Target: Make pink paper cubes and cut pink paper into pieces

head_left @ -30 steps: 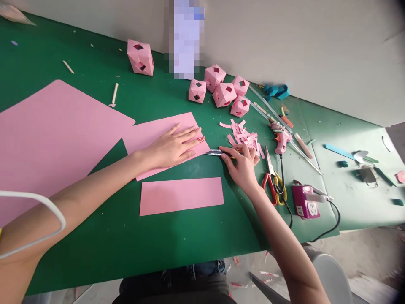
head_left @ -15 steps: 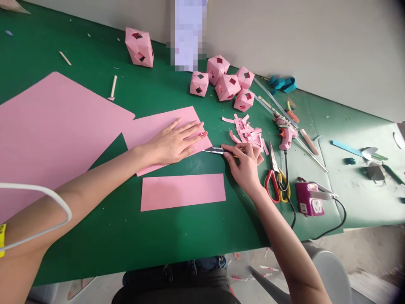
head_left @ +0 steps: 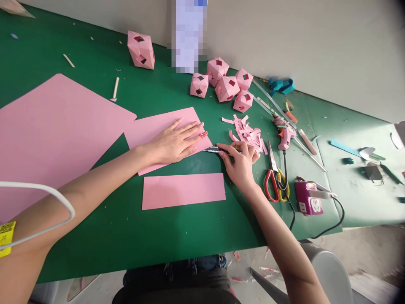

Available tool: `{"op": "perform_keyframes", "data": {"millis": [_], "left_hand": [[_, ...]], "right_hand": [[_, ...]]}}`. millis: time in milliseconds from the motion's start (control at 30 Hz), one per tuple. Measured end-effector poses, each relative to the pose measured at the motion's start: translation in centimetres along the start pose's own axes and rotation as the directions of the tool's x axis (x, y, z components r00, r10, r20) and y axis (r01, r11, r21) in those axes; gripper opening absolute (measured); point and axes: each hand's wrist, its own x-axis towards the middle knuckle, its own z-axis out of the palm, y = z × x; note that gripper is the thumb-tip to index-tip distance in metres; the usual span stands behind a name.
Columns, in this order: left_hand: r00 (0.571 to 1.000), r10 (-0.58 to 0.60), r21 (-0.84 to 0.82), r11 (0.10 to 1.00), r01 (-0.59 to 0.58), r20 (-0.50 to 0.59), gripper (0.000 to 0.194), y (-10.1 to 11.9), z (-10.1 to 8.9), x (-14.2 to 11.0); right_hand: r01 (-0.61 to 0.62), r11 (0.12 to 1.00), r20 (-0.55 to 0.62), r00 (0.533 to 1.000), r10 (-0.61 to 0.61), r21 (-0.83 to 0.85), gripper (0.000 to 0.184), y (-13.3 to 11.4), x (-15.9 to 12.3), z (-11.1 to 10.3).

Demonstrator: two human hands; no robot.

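Observation:
My left hand lies flat, fingers spread, on a pink sheet of paper in the middle of the green table. My right hand is closed round a utility knife; its blade touches the right edge of that sheet, beside my left fingertips. A cut pink strip lies just below, nearer to me. A large pink sheet covers the table's left side.
Several pink folded paper cubes and one taller one stand at the back. Pink paper scraps, scissors, a pink glue gun, glue sticks and a purple socket block lie to the right.
My right hand with the knife has shifted slightly left, towards the sheet's edge. My left hand stays flat on the paper. The view has shifted slightly.

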Motion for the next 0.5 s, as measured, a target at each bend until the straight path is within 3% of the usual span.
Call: {"op": "perform_keyframes", "data": {"millis": [500], "left_hand": [[1.000, 0.008, -0.009, 1.000, -0.008, -0.010, 0.063, -0.15, 0.12, 0.07]], "right_hand": [[0.025, 0.999, 0.042, 0.999, -0.024, -0.031, 0.031, -0.38, -0.23, -0.13]]}}
